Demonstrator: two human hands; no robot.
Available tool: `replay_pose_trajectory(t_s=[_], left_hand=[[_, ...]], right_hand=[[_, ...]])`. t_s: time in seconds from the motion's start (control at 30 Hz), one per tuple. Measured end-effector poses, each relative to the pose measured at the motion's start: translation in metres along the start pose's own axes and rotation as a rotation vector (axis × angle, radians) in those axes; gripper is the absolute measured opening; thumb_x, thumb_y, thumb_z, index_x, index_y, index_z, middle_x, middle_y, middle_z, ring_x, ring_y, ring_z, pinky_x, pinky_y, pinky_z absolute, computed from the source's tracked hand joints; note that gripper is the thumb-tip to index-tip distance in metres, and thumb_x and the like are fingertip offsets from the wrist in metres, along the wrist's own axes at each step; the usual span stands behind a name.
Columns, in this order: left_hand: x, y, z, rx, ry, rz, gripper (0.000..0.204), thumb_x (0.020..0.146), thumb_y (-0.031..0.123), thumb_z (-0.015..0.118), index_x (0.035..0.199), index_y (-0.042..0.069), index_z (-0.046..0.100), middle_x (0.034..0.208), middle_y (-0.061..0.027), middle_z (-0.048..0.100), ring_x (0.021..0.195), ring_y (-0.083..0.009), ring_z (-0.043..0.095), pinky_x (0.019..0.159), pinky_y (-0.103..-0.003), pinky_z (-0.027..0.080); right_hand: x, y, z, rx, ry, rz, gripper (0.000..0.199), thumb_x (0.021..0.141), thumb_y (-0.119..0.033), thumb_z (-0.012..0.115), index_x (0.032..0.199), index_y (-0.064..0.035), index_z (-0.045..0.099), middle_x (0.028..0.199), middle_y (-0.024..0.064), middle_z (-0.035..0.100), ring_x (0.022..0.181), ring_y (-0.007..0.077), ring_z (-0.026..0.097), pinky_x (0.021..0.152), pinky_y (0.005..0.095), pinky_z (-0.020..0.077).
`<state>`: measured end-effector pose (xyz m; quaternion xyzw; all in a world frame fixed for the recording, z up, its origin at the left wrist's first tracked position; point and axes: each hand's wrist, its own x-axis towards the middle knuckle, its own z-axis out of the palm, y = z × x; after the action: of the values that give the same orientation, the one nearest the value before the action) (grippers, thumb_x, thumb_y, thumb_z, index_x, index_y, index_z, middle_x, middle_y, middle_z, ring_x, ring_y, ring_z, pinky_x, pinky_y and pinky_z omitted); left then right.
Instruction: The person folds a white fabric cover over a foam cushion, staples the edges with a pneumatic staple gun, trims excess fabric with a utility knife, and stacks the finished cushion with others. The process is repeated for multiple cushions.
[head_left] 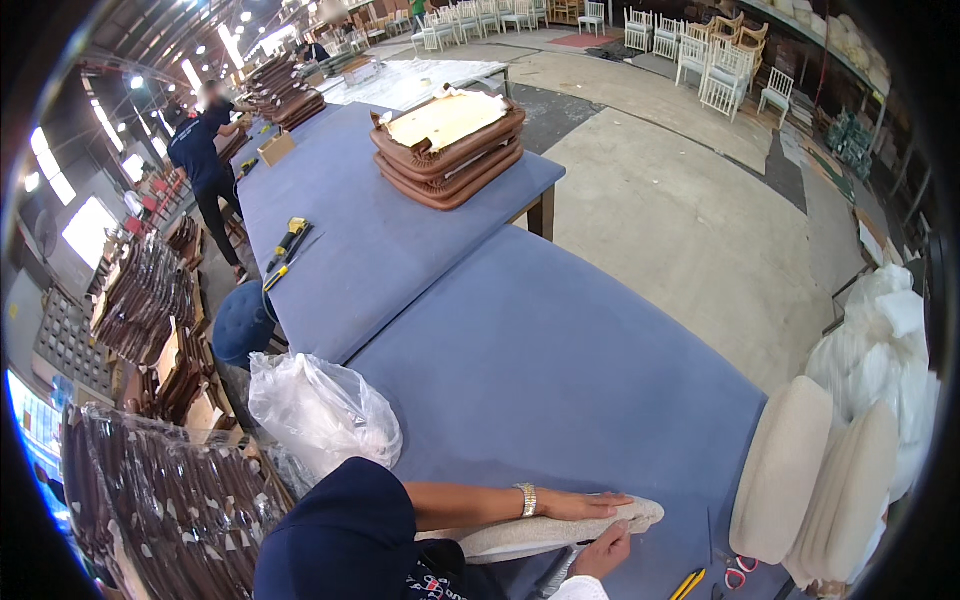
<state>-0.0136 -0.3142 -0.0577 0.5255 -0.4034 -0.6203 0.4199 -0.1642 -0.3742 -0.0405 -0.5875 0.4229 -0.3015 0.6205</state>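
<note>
A long, narrow beige fabric cushion [500,540] lies along the near edge of the blue-topped table, close to my body. My left hand [575,505], with a metal-band watch at the wrist, rests flat on top of it with the fingers stretched toward its right end. Just below, my right hand [605,550] has its fingers curled against the cushion's near edge, seemingly pinching the fabric. A white strip shows along the cushion's underside. Right of my hands lie red-handled scissors [738,572] and a yellow utility knife [688,585].
More beige cushions [782,470] stand at the table's right edge, beside white plastic bags [875,345]. A clear plastic bag [325,415] sits left. Brown cushions [450,155] are stacked farther up the table, near a yellow-black power tool [288,243]. A co-worker [205,150] stands at far left.
</note>
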Motion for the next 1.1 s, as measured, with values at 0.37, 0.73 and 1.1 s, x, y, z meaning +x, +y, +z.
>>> replay_pose_trajectory(t_s=[0.37, 0.73, 1.1], left_hand=[[-0.026, 0.034, 0.026, 0.490, 0.101, -0.093, 0.075, 0.110, 0.054, 0.034, 0.168, 0.018, 0.003, 0.175, -0.0129, 0.007, 0.161, -0.0340, 0.007, 0.128, -0.049, 0.017], [-0.030, 0.032, 0.065, 0.680, 0.209, -0.178, 0.072, 0.110, 0.045, 0.038, 0.167, 0.020, 0.003, 0.174, -0.0126, 0.009, 0.158, -0.0411, 0.016, 0.121, -0.066, 0.028], [-0.034, 0.020, 0.066, 0.967, 0.354, -0.033, 0.072, 0.107, 0.038, 0.050, 0.164, 0.003, 0.022, 0.170, -0.0187, 0.025, 0.157, -0.0338, 0.024, 0.127, -0.043, 0.023]], right_hand=[[-0.007, 0.015, -0.003, 0.450, 0.004, 0.204, 0.038, 0.111, -0.030, 0.052, 0.121, 0.0057, 0.059, 0.108, 0.0118, 0.066, 0.095, 0.0158, 0.062, 0.081, 0.0317, 0.0511], [-0.043, 0.156, -0.142, -0.540, -0.189, 0.137, 0.070, 0.086, -0.033, 0.076, 0.143, -0.0005, 0.050, 0.127, 0.0183, 0.065, 0.104, 0.0312, 0.063, 0.091, 0.0421, 0.0499], [-0.076, 0.059, -0.044, -0.766, -0.242, -0.033, 0.049, 0.082, -0.021, 0.076, 0.126, -0.0007, 0.064, 0.123, 0.0201, 0.069, 0.110, 0.0415, 0.064, 0.095, 0.0525, 0.0478]])
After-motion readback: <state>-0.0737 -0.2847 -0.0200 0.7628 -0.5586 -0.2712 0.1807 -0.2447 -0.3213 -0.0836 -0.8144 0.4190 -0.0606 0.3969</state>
